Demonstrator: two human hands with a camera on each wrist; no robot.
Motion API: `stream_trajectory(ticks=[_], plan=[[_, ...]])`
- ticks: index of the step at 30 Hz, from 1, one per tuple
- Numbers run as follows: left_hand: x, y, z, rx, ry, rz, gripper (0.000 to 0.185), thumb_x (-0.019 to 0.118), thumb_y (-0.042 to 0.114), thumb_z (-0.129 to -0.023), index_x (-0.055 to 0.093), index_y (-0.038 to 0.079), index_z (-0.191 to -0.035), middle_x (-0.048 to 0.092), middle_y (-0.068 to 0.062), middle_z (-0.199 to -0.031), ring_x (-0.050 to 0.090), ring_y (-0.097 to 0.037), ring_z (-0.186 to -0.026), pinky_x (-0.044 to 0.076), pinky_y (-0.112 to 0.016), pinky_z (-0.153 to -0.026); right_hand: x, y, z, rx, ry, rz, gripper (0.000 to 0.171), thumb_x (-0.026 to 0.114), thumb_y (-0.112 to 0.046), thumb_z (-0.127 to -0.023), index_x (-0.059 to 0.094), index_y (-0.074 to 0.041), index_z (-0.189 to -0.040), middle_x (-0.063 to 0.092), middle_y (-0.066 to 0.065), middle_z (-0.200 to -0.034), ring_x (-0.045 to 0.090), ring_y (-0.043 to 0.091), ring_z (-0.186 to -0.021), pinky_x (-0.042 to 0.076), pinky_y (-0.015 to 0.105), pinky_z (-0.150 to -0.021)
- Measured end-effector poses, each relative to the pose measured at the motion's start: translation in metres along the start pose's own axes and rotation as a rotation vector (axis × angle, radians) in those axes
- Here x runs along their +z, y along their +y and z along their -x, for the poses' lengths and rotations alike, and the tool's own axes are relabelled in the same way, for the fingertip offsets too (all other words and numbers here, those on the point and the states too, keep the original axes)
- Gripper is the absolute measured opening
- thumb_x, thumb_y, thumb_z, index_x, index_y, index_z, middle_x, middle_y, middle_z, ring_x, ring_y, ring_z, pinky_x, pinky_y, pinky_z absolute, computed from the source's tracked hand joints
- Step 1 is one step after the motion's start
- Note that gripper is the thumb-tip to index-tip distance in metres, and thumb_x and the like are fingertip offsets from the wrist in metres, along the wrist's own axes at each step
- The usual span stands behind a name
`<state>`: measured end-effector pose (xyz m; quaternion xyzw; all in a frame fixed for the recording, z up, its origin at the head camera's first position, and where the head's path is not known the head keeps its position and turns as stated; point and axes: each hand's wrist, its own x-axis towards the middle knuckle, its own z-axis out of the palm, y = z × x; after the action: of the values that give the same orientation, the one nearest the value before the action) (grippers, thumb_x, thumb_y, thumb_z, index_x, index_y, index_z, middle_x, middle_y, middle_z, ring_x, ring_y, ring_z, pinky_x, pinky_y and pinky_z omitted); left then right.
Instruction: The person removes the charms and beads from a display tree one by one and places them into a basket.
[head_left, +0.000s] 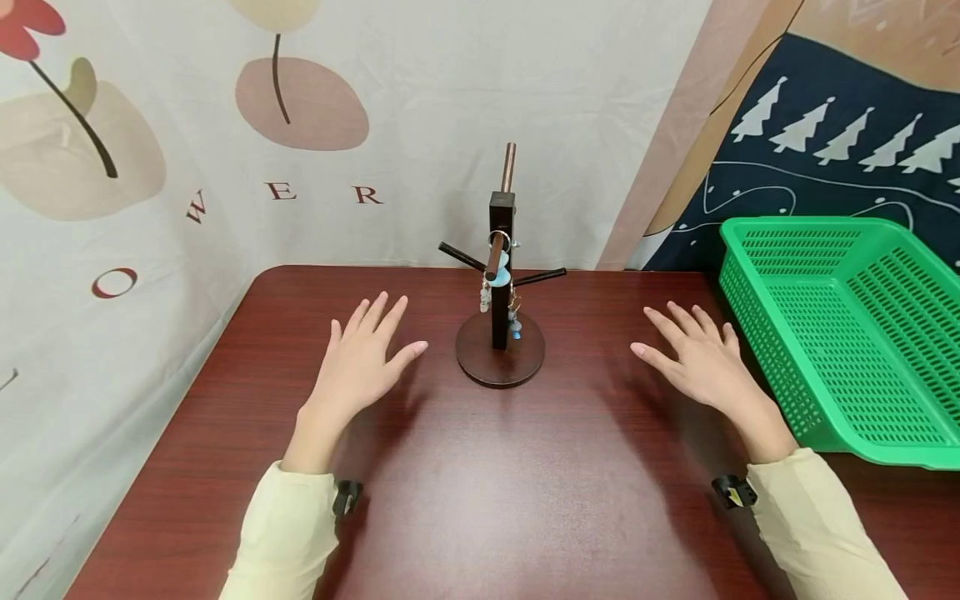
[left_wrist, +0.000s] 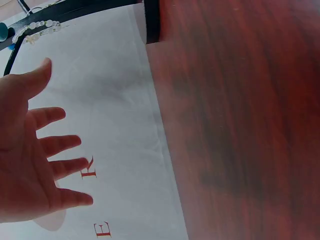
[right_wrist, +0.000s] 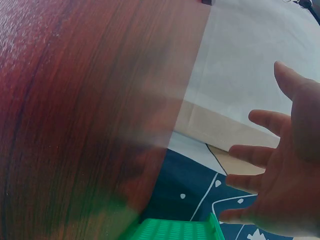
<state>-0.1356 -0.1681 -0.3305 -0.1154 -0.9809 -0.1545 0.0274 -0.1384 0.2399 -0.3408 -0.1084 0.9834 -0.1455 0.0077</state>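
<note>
Red-brown table (head_left: 525,500), green basket (head_left: 862,350) beside flat right hand (head_left: 701,358)

I see a dark red wooden table (head_left: 480,500) carrying a round-based peg stand (head_left: 500,333) mid-table and a green basket (head_left: 847,333) at its right edge.

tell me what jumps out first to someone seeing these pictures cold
The dark wooden stand at the middle of the red-brown table draws the eye first, with small blue and clear trinkets dangling from its pegs. Both hands frame it with fingers spread and holding nothing: the left hand on its left, the right hand on its right. A bright green basket sits at the table's right edge.
</note>
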Motion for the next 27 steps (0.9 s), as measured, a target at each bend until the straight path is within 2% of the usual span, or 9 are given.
stream_trajectory(ticks=[5, 9, 11, 16, 21, 24, 27], plan=[[-0.007, 0.002, -0.011, 0.049, 0.042, 0.116, 0.06, 0.056, 0.031, -0.091, 0.033, 0.009, -0.142, 0.04, -0.016, -0.138, 0.033, -0.034, -0.126, 0.025, -0.054, -0.099, -0.001, -0.001, 0.0, -0.002, -0.009, -0.012, 0.069, 0.041, -0.057, -0.09, 0.035, -0.01, -0.14, 0.028, 0.026, -0.141, 0.017, 0.047, -0.127, 0.008, 0.069, -0.092], [-0.015, 0.007, -0.022, 0.077, 0.105, 0.26, 0.05, 0.058, 0.017, -0.09, 0.042, 0.007, -0.136, 0.057, -0.014, -0.121, 0.047, -0.032, -0.115, 0.034, -0.047, -0.093, -0.002, -0.002, 0.001, -0.005, -0.029, -0.021, 0.069, 0.041, -0.056, -0.091, 0.034, -0.008, -0.14, 0.029, 0.027, -0.14, 0.018, 0.046, -0.127, 0.01, 0.068, -0.092], [-0.02, 0.01, -0.027, 0.089, 0.145, 0.324, 0.044, 0.058, 0.013, -0.089, 0.048, 0.006, -0.131, 0.062, -0.012, -0.11, 0.054, -0.03, -0.102, 0.038, -0.044, -0.085, -0.001, -0.002, 0.0, -0.011, -0.031, -0.023, 0.069, 0.041, -0.055, -0.091, 0.034, -0.007, -0.14, 0.03, 0.027, -0.139, 0.019, 0.046, -0.127, 0.01, 0.068, -0.092], [-0.028, 0.015, -0.039, 0.081, 0.184, 0.442, 0.033, 0.056, 0.01, -0.09, 0.056, 0.006, -0.123, 0.066, -0.01, -0.101, 0.058, -0.024, -0.082, 0.041, -0.035, -0.072, -0.001, -0.002, 0.0, -0.021, -0.026, -0.025, 0.069, 0.042, -0.054, -0.091, 0.035, -0.006, -0.139, 0.032, 0.026, -0.138, 0.021, 0.046, -0.126, 0.013, 0.068, -0.09], [-0.037, 0.022, -0.049, 0.097, 0.166, 0.533, 0.029, 0.056, 0.01, -0.091, 0.058, 0.004, -0.12, 0.065, -0.012, -0.103, 0.06, -0.024, -0.093, 0.043, -0.037, -0.079, 0.0, -0.002, 0.0, -0.033, -0.023, -0.027, 0.067, 0.043, -0.053, -0.091, 0.037, -0.005, -0.138, 0.034, 0.027, -0.137, 0.023, 0.046, -0.126, 0.015, 0.067, -0.09], [-0.042, 0.028, -0.055, 0.122, 0.167, 0.586, 0.028, 0.056, 0.007, -0.09, 0.059, 0.003, -0.118, 0.065, -0.014, -0.103, 0.06, -0.023, -0.091, 0.043, -0.035, -0.078, 0.001, -0.002, 0.0, -0.046, -0.014, -0.031, 0.066, 0.044, -0.052, -0.091, 0.038, -0.005, -0.138, 0.036, 0.026, -0.136, 0.024, 0.046, -0.125, 0.015, 0.067, -0.089], [-0.046, 0.033, -0.059, 0.116, 0.161, 0.634, 0.028, 0.057, 0.008, -0.09, 0.059, 0.004, -0.118, 0.065, -0.013, -0.102, 0.059, -0.021, -0.088, 0.043, -0.032, -0.076, 0.002, -0.002, 0.001, -0.06, 0.001, -0.041, 0.064, 0.045, -0.05, -0.091, 0.039, -0.005, -0.137, 0.037, 0.025, -0.135, 0.026, 0.045, -0.125, 0.015, 0.067, -0.089]])
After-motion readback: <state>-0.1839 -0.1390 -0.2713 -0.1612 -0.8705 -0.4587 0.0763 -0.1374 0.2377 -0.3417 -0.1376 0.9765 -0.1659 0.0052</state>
